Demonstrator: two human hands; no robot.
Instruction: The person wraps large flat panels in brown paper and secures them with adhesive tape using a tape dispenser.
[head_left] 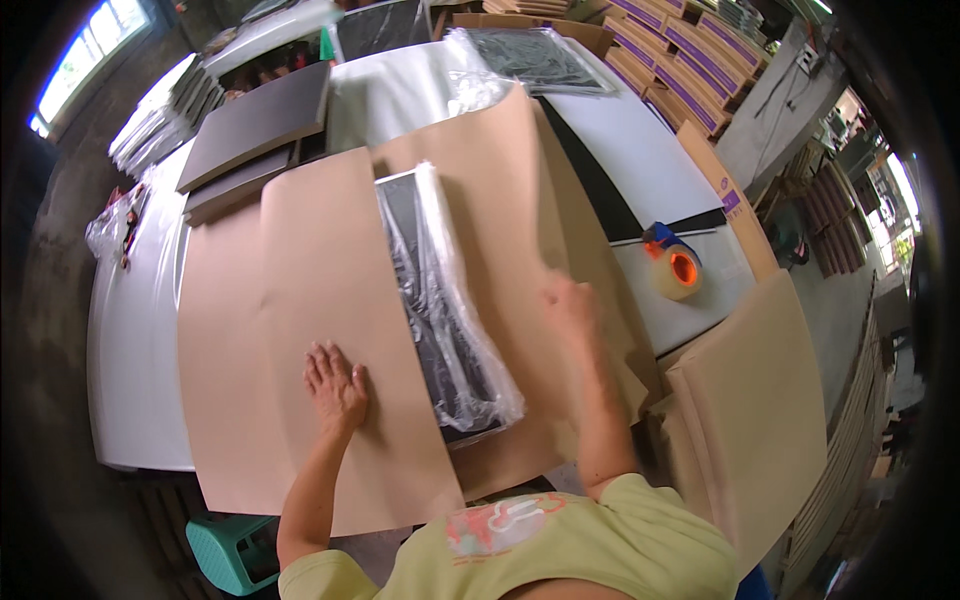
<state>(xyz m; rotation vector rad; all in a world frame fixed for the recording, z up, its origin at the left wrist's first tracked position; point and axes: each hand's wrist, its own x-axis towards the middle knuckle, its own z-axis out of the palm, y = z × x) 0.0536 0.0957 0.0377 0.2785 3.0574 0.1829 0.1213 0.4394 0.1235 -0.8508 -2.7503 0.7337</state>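
White surface (pixel 130 380) under brown paper (pixel 235 330) — left hand (pixel 338 392) splayed flat, right hand (pixel 570 303) gripping paper.

Two hands (pixel 338 393) (pixel 571 308), one bagged panel (pixel 441 305) (between them), one tape dispenser (pixel 672 272), one green stool (pixel 222 548)

Looks like paper, matt and smooth, in the brown sheets (pixel 330 260). Appears to be clear plastic, glossy and wrinkled, in the film (pixel 450 290) over the dark panel (pixel 425 320). Seems matt and smooth on the stacked grey-brown boards (pixel 255 118). Shines, like plastic, on the green stool (pixel 222 550) and the tape roll (pixel 675 274). Looks like matt cloth in the shirt (pixel 600 550).
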